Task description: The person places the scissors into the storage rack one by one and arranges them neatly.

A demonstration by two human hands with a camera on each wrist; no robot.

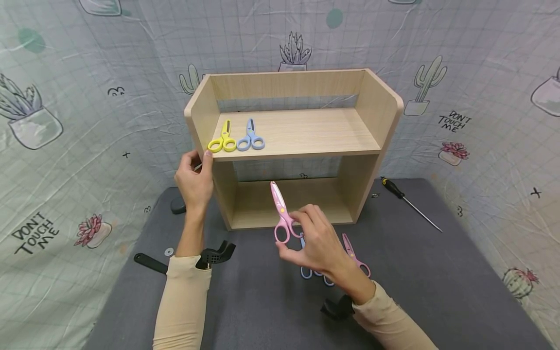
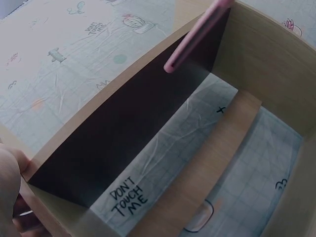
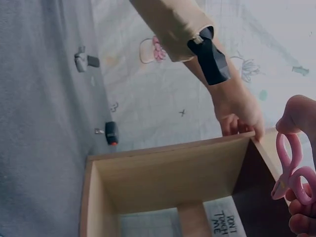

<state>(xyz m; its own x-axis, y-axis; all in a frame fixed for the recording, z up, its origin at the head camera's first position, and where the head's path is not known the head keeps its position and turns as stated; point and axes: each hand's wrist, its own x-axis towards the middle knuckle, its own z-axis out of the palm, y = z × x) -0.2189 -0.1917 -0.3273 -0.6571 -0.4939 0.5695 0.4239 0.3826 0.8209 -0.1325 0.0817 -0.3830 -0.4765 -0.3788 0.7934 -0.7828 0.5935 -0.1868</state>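
In the head view, my right hand (image 1: 315, 238) pinches pink scissors (image 1: 278, 199) by the finger loops, blades pointing up, in front of the wooden shelf (image 1: 306, 131). My left hand (image 1: 194, 180) grips the shelf's left front edge, the thumb near the upper board. Yellow scissors (image 1: 225, 136) and blue scissors (image 1: 251, 133) lie side by side at the left of that board, loops toward the front. On the table beneath my right forearm are more pink scissors (image 1: 348, 245) and some blue scissors (image 1: 302, 241), partly hidden by the hand.
A black-handled screwdriver (image 1: 393, 188) lies right of the shelf. To the left are a black-handled tool (image 1: 150, 263), partly under the left arm, a small white disc (image 1: 169, 252) and a small black object (image 1: 177, 205). Patterned cloth (image 1: 131, 121) hangs behind and at the sides.
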